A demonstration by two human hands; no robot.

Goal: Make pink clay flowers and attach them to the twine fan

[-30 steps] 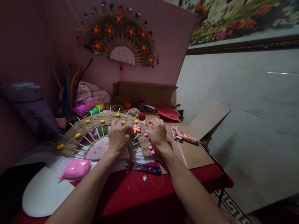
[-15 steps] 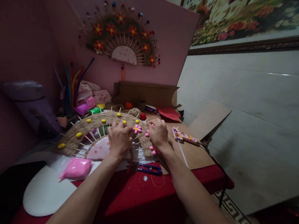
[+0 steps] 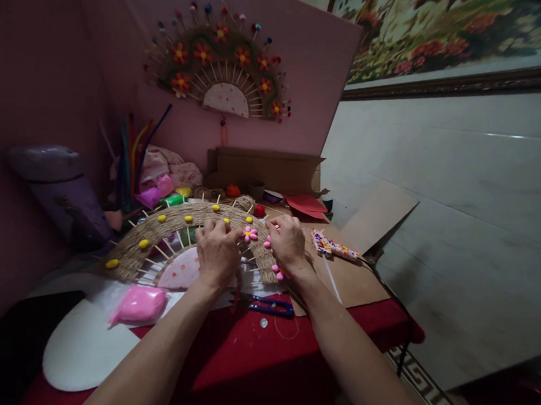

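A fan-shaped craft piece of woven twine and thin sticks lies on the table, dotted with yellow clay ovals. My left hand rests over its middle, fingers curled and the fingertips close to a pink clay flower with a yellow centre. Whatever those fingers may hold is hidden. Over the right end of the fan, my right hand is closed in a pinch; a small bit of pink shows at its fingertips, too small to name. More pink petals show beside and below this hand, partly covered by it.
A pink clay packet and a white rounded board lie left. Blue thread snips sit in front on the red cloth. A patterned glue gun rests on cardboard at right. A finished fan hangs behind.
Both hands stay at nearly the same spots over the fan. The whole view has shifted very slightly; nothing has visibly been taken hold of or let go.
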